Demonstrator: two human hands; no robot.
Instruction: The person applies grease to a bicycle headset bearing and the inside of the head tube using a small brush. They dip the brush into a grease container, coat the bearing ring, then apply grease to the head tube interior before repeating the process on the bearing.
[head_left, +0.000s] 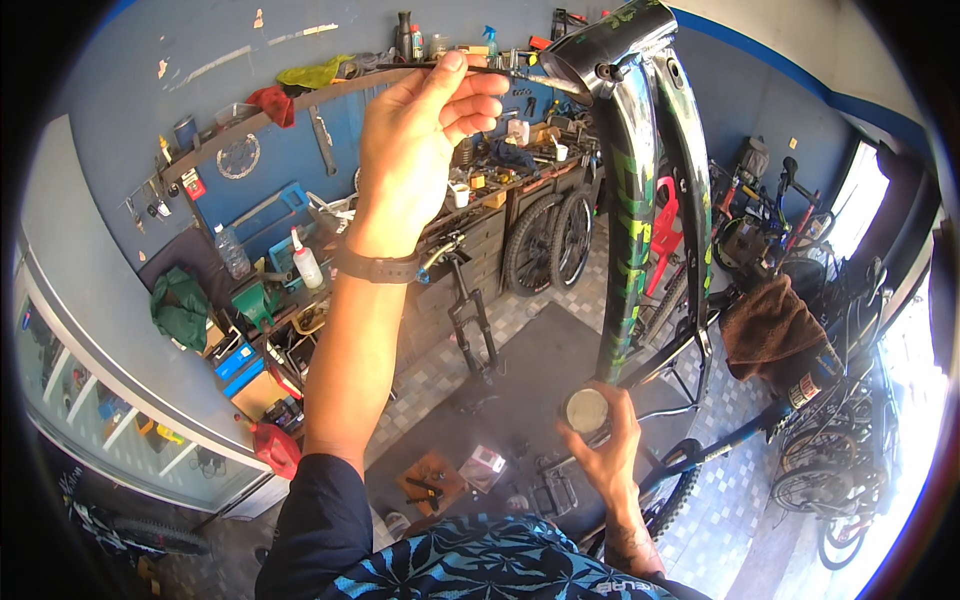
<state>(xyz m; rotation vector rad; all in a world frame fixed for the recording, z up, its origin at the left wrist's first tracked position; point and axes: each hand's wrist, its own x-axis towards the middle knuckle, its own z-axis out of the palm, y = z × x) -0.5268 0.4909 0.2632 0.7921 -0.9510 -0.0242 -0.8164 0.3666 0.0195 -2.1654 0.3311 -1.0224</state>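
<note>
Raised at the upper middle, my left hand (pixel 420 125) pinches a thin, dark-handled brush (pixel 545 82) between thumb and fingers. The brush lies nearly level, its tip reaching the open end of the head tube (pixel 620 40) on a bicycle frame (pixel 630 200). This frame is glossy black with green camouflage patterning and stands upright before me. Lower down, my right hand (pixel 615 445) wraps round a small round tin (pixel 587 411) with a pale, beige top face. Whether that face is a lid or the contents I cannot tell. The tin is close to the frame's lower part.
A brown cloth (pixel 780 330) drapes over another bike part at right. Behind stands a cluttered workbench (pixel 480 225) with two wheels (pixel 548 240) leaning by it. A suspension fork (pixel 470 315) stands near the bench. Tools on a brown board (pixel 430 480) lie on the floor.
</note>
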